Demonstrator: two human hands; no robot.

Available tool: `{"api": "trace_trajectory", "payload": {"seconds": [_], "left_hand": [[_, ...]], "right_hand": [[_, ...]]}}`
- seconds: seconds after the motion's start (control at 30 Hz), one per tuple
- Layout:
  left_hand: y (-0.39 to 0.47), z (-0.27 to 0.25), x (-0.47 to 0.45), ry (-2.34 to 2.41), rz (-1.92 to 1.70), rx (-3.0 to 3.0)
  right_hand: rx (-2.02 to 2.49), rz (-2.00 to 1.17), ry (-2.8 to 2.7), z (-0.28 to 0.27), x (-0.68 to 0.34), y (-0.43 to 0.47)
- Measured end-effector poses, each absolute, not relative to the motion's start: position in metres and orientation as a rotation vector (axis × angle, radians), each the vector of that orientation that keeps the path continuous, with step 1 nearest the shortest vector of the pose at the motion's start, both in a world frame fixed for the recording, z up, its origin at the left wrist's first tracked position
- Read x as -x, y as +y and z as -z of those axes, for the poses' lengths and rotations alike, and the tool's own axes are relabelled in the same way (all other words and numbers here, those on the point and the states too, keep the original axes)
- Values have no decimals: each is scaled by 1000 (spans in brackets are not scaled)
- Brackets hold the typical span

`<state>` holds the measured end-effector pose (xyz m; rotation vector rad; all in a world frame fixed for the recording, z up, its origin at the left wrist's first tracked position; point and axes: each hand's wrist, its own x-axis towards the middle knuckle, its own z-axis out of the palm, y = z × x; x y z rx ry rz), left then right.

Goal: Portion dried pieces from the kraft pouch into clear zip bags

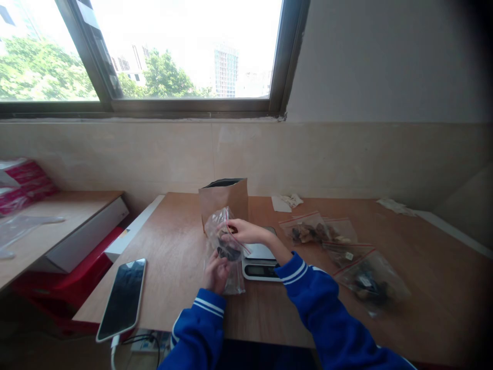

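Note:
A clear zip bag (235, 280) with a red seal line is held over the table, with dark dried pieces (229, 253) inside it. My left hand (216, 270) grips the bag from below, fingers closed on the plastic. At the bag's mouth, my right hand (246, 231) has its fingers curled; a small brown piece (232, 229) shows by them. Whether those fingers hold that piece or the plastic is unclear. Just behind stands an open brown paper bag (225, 198). A white digital scale (262, 272) sits under my right wrist, partly covered by it.
Several zip bags with dried pieces lie to the right, among them one with dark contents (370, 285) and one with brown contents (306, 231). A phone (123, 295) on a cable rests at the left edge. Crumpled paper (287, 202) lies near the wall.

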<state>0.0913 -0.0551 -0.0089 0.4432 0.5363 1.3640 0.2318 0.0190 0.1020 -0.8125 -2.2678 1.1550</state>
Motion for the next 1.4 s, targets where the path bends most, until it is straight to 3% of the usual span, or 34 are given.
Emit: {"api": "trace_trajectory", "payload": {"seconds": [0.27, 0.43, 0.53, 0.67, 1.07, 1.4], "left_hand": [[-54, 6, -89, 598, -1428, -368], [-55, 4, -89, 608, -1436, -342], [-55, 3, -89, 595, -1441, -334], [-55, 4, -88, 607, -1441, -319], [-57, 2, -90, 632, -1467, -355], [-58, 0, -91, 657, -1462, -329]], "right_hand": [[771, -1067, -2168, -154, -244, 33], [842, -668, -2034, -190, -234, 71], [942, -424, -1901, -187, -220, 97], [1019, -325, -2033, -168, -212, 113], [1059, 112, -2404, -177, -219, 93], [898, -159, -1929, -170, -228, 62]]}}
